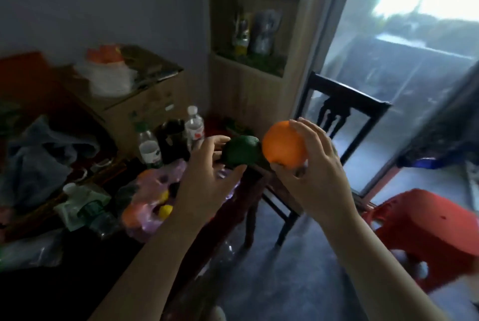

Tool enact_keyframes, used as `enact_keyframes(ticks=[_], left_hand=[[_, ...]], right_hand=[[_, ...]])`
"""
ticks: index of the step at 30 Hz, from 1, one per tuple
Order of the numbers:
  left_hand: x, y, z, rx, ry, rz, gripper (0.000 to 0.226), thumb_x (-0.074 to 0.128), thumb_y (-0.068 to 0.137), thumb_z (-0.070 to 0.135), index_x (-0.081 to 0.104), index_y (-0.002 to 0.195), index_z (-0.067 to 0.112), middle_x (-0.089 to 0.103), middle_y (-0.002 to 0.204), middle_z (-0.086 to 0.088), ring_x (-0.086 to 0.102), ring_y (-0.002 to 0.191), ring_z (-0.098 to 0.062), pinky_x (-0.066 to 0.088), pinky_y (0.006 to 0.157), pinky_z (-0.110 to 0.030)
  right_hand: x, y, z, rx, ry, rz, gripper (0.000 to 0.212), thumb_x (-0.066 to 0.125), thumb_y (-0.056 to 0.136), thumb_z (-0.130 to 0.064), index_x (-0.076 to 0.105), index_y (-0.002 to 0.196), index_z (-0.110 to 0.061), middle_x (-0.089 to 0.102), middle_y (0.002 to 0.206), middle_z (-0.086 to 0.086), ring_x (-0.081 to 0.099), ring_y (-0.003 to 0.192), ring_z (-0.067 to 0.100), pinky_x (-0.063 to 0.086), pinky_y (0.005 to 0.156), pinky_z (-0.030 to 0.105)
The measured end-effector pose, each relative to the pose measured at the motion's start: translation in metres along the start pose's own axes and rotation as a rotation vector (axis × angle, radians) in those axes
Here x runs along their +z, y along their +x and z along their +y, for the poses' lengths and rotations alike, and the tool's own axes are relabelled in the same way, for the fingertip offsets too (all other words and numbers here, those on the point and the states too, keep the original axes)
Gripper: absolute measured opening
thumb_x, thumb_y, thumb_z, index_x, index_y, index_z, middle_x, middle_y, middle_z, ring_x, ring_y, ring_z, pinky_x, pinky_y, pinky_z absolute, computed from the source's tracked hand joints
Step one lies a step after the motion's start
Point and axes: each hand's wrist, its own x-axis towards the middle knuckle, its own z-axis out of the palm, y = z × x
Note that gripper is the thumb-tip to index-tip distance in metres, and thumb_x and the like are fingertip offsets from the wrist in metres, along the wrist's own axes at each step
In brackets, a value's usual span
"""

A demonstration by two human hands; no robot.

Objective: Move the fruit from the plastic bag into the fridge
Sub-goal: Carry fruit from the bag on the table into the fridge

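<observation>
My left hand grips a dark green round fruit, held up over the table's corner. My right hand grips an orange right beside it, the two fruits almost touching. Below and to the left, a pinkish-purple plastic bag lies on the dark table, with a yellow fruit and an orange-coloured one showing through it. No fridge is in view.
Water bottles and a dark jar stand behind the bag. A cardboard box with a white bag sits at the back left. A black chair stands by the glass door, a red plastic stool at lower right, wooden shelves behind.
</observation>
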Motion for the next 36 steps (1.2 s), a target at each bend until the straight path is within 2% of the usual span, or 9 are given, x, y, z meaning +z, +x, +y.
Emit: enact_keyframes(ticks=[5, 8, 10, 13, 16, 20, 24, 31, 36], left_hand=[[0.047, -0.024, 0.072, 0.105, -0.235, -0.140, 0.047, 0.077, 0.069, 0.031, 0.055, 0.108, 0.044, 0.053, 0.119, 0.001, 0.061, 0.106, -0.012, 0.052, 0.085, -0.026], [0.070, -0.039, 0.108, 0.205, -0.299, -0.248, 0.049, 0.076, 0.072, 0.015, 0.057, 0.110, 0.040, 0.051, 0.121, 0.004, 0.060, 0.105, -0.009, 0.052, 0.085, -0.023], [0.083, -0.052, 0.129, 0.242, -0.343, -0.336, 0.050, 0.075, 0.072, 0.014, 0.058, 0.113, 0.037, 0.052, 0.122, 0.003, 0.059, 0.105, -0.009, 0.052, 0.086, -0.023], [0.100, -0.068, 0.152, 0.333, -0.299, -0.455, 0.054, 0.077, 0.074, 0.006, 0.059, 0.119, 0.031, 0.051, 0.120, 0.011, 0.058, 0.106, -0.004, 0.051, 0.088, -0.023], [0.113, -0.083, 0.169, 0.478, -0.247, -0.559, 0.054, 0.077, 0.075, 0.010, 0.058, 0.124, 0.024, 0.049, 0.121, 0.005, 0.058, 0.106, -0.005, 0.051, 0.088, -0.021], [0.122, -0.100, 0.179, 0.625, -0.193, -0.683, 0.057, 0.077, 0.074, 0.020, 0.055, 0.127, 0.027, 0.047, 0.120, 0.007, 0.060, 0.098, -0.013, 0.054, 0.085, -0.037], [0.123, -0.124, 0.179, 0.719, -0.166, -0.694, 0.053, 0.073, 0.077, 0.030, 0.055, 0.126, 0.024, 0.048, 0.123, 0.004, 0.057, 0.107, -0.015, 0.054, 0.085, -0.036], [0.117, -0.183, 0.198, 0.776, -0.202, -0.797, 0.056, 0.077, 0.074, 0.020, 0.054, 0.125, 0.026, 0.054, 0.120, 0.007, 0.062, 0.100, -0.017, 0.055, 0.082, -0.038], [0.103, -0.238, 0.245, 0.937, -0.204, -0.797, 0.056, 0.078, 0.073, 0.027, 0.053, 0.124, 0.029, 0.055, 0.118, 0.011, 0.059, 0.101, -0.016, 0.052, 0.080, -0.035]], right_hand=[[-0.066, -0.024, 0.019, 0.221, -0.058, 0.084, 0.064, 0.054, 0.071, -0.074, 0.052, 0.117, -0.029, 0.050, 0.129, 0.009, 0.045, 0.125, 0.021, 0.035, 0.106, 0.032], [-0.127, -0.075, 0.003, 0.195, -0.054, 0.326, 0.070, 0.076, 0.067, -0.036, 0.049, 0.129, -0.020, 0.047, 0.134, 0.002, 0.043, 0.124, 0.015, 0.031, 0.106, 0.020], [-0.163, -0.113, -0.013, 0.193, -0.079, 0.430, 0.073, 0.078, 0.064, -0.031, 0.049, 0.130, -0.018, 0.047, 0.134, 0.001, 0.045, 0.124, 0.017, 0.035, 0.105, 0.027], [-0.196, -0.142, -0.028, 0.278, -0.259, 0.419, 0.074, 0.078, 0.064, -0.031, 0.045, 0.131, -0.024, 0.047, 0.136, -0.001, 0.045, 0.124, 0.016, 0.035, 0.105, 0.030], [-0.218, -0.172, -0.048, 0.359, -0.444, 0.361, 0.072, 0.072, 0.068, -0.034, 0.042, 0.133, -0.027, 0.044, 0.139, -0.002, 0.042, 0.124, 0.017, 0.027, 0.104, 0.018], [-0.228, -0.208, -0.077, 0.543, -0.500, 0.376, 0.072, 0.074, 0.070, -0.036, 0.040, 0.134, -0.030, 0.040, 0.141, -0.008, 0.039, 0.125, 0.014, 0.036, 0.102, 0.029], [-0.223, -0.249, -0.098, 0.661, -0.539, 0.416, 0.075, 0.073, 0.069, -0.041, 0.036, 0.134, -0.034, 0.038, 0.142, -0.009, 0.038, 0.127, 0.013, 0.036, 0.098, 0.028], [-0.248, -0.331, -0.152, 0.816, -0.690, 0.530, 0.077, 0.077, 0.071, -0.039, 0.037, 0.137, -0.031, 0.038, 0.144, -0.007, 0.034, 0.127, 0.007, 0.027, 0.098, 0.016], [-0.286, -0.378, -0.200, 0.869, -0.753, 0.658, 0.076, 0.075, 0.070, -0.038, 0.039, 0.136, -0.029, 0.038, 0.143, -0.005, 0.037, 0.128, 0.015, 0.033, 0.094, 0.028]])
